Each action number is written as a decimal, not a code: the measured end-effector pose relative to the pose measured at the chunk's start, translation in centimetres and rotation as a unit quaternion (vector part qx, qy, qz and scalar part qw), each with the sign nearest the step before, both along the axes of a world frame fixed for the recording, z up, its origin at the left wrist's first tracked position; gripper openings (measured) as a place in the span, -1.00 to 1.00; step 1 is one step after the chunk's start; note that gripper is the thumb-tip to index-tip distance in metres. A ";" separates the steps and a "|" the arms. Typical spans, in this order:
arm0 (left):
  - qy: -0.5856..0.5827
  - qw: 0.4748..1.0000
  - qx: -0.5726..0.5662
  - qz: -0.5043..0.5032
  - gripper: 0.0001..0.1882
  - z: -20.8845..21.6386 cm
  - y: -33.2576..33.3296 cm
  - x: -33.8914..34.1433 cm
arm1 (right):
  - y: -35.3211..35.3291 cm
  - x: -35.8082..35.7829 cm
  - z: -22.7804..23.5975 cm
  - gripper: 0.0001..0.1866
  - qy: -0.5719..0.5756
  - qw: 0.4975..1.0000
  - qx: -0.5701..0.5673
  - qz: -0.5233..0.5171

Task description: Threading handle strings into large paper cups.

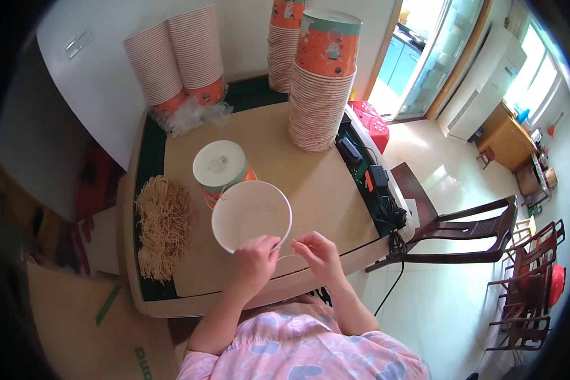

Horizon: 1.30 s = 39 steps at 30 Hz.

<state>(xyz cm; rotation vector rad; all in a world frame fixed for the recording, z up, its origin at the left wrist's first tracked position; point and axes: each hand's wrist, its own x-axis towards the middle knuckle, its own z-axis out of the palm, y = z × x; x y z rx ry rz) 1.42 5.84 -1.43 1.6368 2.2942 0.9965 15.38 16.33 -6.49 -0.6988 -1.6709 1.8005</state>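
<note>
While your work sits over the near edge of the bench (272, 149), list it left to right. Cord bundle (163, 228): tan, loosely tangled, at the left side; probably best drawn from one strand at a time. Upturned bucket (220, 163): pale base uppermost, just behind the held one; whether the two touch cannot be told. White bucket (252, 215): mouth tipped toward you, against your left hand; support under its base hidden. Left hand (254, 261): fingers curled, pinching the near right part of the rim; a firm hold there, without squeezing the wall, should keep the edge true. Cord (286, 256): one thin pale strand, bowed between your hands. Right hand (321, 253): thumb and fingertips pinching near the cord's end, just off the rim; a short, even pull should serve better than a tug. Room, left to right: two leaning stacks (178, 57) of nested buckets, with clear plastic (196, 117) at their foot, well apart from your hands; bench's front edge close below your wrists, offering them little rest; bare board beyond the right hand; tall stack (323, 95) behind it, liable to topple if a bucket swings wide; black adapters and cables (379, 174) along the right edge, a likely snag for loose cord.
</note>
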 end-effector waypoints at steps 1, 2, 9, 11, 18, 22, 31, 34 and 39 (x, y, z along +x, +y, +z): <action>0.001 1.000 -0.002 -0.004 -0.78 0.2 -0.1 -0.2 | 0.0 -0.3 0.2 -0.91 0.003 1.000 -0.010 0.018; -0.058 0.998 0.015 0.005 -0.84 0.6 -0.3 -0.6 | -0.1 -0.7 0.2 -0.91 0.006 1.000 -0.012 0.015; -0.171 0.985 0.021 0.014 -0.87 1.9 -1.6 -1.5 | -0.6 -2.1 1.3 -0.93 0.017 0.997 0.047 0.060; -0.173 0.985 0.018 0.007 -0.85 2.1 -1.6 -1.5 | -0.7 -2.1 1.5 -0.93 0.007 0.993 0.089 0.072; -0.155 0.988 -0.002 -0.025 -0.73 3.3 -1.7 -1.1 | -1.0 -1.8 2.9 -0.90 0.006 0.992 0.108 0.058; -0.143 0.989 -0.006 -0.030 -0.73 3.2 -1.7 -0.9 | -1.0 -1.6 3.5 -0.90 -0.017 0.988 0.143 0.056; -0.143 0.989 -0.009 -0.043 -0.73 3.4 -1.6 -0.5 | -1.0 -1.4 3.1 -0.92 -0.040 0.987 0.145 0.054; -0.157 0.986 -0.015 -0.045 -0.74 3.1 -1.5 -0.5 | -1.0 -1.4 3.0 -0.92 -0.042 0.987 0.146 0.051; -0.140 0.987 -0.034 -0.075 -0.73 2.6 -1.3 -0.5 | -0.8 -1.0 2.6 -0.92 -0.048 0.987 0.146 0.049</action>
